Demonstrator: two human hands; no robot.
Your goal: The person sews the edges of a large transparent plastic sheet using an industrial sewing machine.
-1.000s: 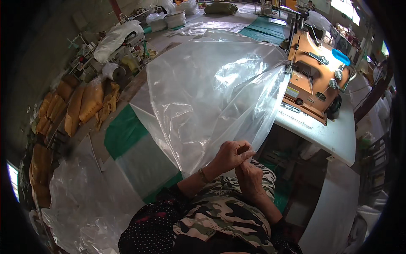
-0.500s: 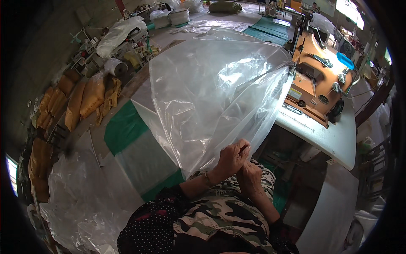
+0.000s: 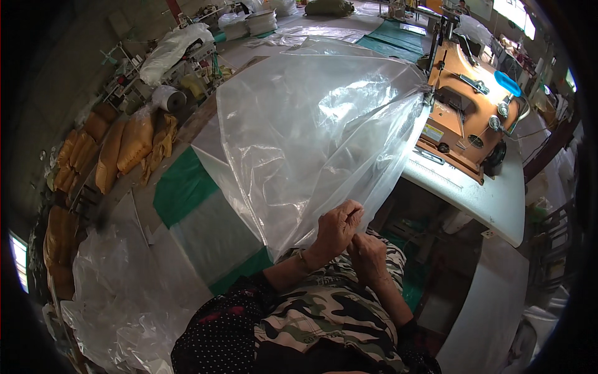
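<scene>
A large clear plastic sheet (image 3: 280,131) spreads in front of me, its far right corner gathered at an orange sewing machine (image 3: 461,118). My left hand (image 3: 338,229) is closed on the near edge of the sheet, fingers pinched together. Just below and to the right, my right hand (image 3: 369,257) is closed too, close against the left one. Its fingers also seem to grip the sheet's edge, though the fingertips are partly hidden. Both hands are held above my lap, over a camouflage-patterned apron (image 3: 324,311).
The machine stands on a white table (image 3: 498,206) at the right. Crumpled clear plastic (image 3: 118,293) lies at the lower left, beside a sheet with green bands (image 3: 187,187). Tan sacks (image 3: 134,146) line the left wall; a plastic roll (image 3: 168,98) lies beyond them.
My left hand has shifted slightly left and up, and a little more space shows between the hands. The sheet's near right edge has moved slightly with them.
</scene>
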